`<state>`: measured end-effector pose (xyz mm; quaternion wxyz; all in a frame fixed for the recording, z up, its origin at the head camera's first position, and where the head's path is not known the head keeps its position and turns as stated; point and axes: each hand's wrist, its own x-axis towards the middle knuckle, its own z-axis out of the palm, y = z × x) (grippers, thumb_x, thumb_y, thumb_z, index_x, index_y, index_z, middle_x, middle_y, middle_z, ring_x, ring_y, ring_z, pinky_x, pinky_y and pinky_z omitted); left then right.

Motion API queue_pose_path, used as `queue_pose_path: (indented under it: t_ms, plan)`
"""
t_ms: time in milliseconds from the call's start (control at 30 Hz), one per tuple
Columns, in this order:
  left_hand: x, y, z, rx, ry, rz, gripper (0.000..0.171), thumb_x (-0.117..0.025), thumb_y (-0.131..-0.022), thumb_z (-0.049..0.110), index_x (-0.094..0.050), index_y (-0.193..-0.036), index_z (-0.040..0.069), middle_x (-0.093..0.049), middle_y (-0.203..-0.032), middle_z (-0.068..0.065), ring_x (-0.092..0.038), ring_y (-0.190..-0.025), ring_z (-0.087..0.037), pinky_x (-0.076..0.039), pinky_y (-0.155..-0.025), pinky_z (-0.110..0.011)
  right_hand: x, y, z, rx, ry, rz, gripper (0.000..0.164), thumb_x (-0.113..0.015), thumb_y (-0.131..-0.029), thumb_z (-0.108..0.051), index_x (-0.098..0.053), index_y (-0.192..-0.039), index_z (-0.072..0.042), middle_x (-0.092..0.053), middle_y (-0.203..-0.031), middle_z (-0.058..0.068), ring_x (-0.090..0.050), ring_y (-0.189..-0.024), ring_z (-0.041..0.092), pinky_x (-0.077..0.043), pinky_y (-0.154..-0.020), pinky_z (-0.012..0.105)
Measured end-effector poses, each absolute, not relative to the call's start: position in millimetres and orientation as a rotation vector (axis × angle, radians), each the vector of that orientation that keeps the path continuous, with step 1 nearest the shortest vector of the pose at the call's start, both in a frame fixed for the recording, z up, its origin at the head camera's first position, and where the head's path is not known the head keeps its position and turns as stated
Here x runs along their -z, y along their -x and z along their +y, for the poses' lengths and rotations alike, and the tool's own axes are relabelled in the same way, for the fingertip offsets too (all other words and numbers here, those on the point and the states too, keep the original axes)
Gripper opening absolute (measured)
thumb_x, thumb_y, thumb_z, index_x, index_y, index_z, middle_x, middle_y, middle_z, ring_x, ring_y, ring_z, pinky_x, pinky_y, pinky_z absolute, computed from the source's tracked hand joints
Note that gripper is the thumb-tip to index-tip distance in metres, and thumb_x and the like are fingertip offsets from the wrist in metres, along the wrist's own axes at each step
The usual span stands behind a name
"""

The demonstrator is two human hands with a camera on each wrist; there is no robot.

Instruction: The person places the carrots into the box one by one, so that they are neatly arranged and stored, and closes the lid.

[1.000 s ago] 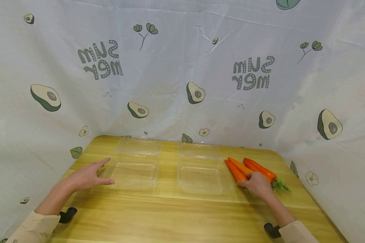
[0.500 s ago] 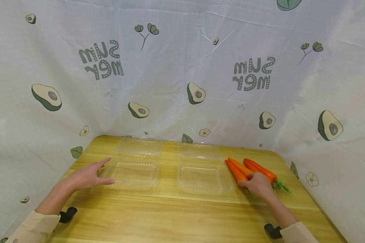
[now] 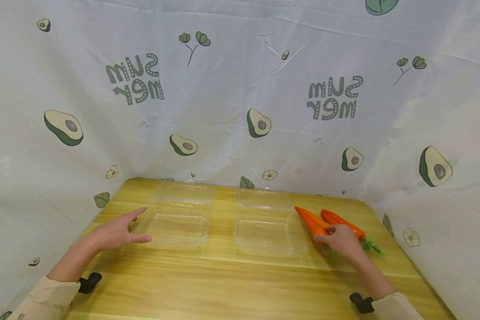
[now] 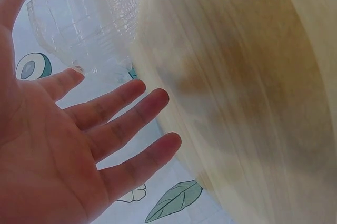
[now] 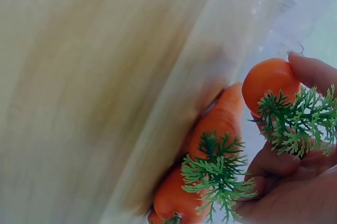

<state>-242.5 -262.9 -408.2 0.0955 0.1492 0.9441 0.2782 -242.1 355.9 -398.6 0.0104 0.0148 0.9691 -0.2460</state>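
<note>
My right hand [image 3: 341,240] pinches a carrot [image 5: 268,82] near its leafy top. In the right wrist view this carrot is up off the table, its green fronds against my palm. Below it lie a second carrot [image 5: 221,119] with fronds and a third carrot [image 5: 176,197]; in the head view the third carrot [image 3: 341,222] shows to the right of my fingers, and the held one overlaps the second. My left hand [image 3: 114,233], fingers spread and holding nothing, is at the left side of a clear plastic clamshell box [image 3: 178,243].
A second clear clamshell box [image 3: 264,249] stands between the first box and the carrots. Both have their lids folded back toward the rear. A printed curtain [image 3: 224,89] encloses the wooden table [image 3: 224,293] at the back and sides.
My right hand has lifted its carrot slightly from the table, so that its tip now covers much of the middle carrot. The left hand stays where it was.
</note>
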Motion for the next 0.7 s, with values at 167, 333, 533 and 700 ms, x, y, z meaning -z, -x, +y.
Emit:
queue_pose_path:
  t_ms: [167,333,533,700]
  plan:
    - [407.8,241.8,-264.0,-0.833,-0.447,2.794,0.105,-0.072,-0.088,0.055,-0.018,-0.159,-0.001,-0.039,-0.148,-0.04,-0.043,-0.134,-0.056,-0.044,-0.098,-0.065,392.1,241.3,355.1,0.787,-0.044,3.018,0.067,-0.074,-0.09,-0.036,-0.059,-0.127,0.017,-0.067,-0.114,0.03,-0.053,-0.076,0.021,-0.039,-0.062,0.032]
    - [408.1,241.4,-264.9,-0.865,-0.44,2.774,0.104,-0.072,-0.088,0.053,-0.018,-0.16,0.0,-0.036,-0.15,-0.039,-0.041,-0.135,-0.056,-0.044,-0.099,-0.065,383.4,240.5,353.8,0.806,-0.066,3.01,0.066,-0.073,-0.09,-0.037,-0.059,-0.127,0.016,-0.066,-0.116,0.03,-0.053,-0.078,0.023,-0.039,-0.063,0.031]
    - [408.2,240.8,-265.0,-0.89,-0.439,2.758,0.104,-0.072,-0.089,0.052,-0.017,-0.16,0.0,-0.034,-0.151,-0.041,-0.039,-0.136,-0.057,-0.043,-0.1,-0.065,375.7,241.3,354.2,0.817,-0.086,3.001,0.067,-0.073,-0.091,-0.037,-0.058,-0.129,0.016,-0.064,-0.118,0.03,-0.053,-0.083,0.024,-0.04,-0.064,0.031]
    - [408.7,241.4,-264.7,-0.874,-0.453,2.772,0.103,-0.071,-0.09,0.052,-0.017,-0.16,0.0,-0.037,-0.149,-0.041,-0.041,-0.135,-0.057,-0.044,-0.099,-0.064,370.5,242.3,354.3,0.829,-0.092,2.982,0.07,-0.071,-0.092,-0.039,-0.055,-0.132,0.016,-0.063,-0.114,0.031,-0.05,-0.08,0.023,-0.036,-0.061,0.031]
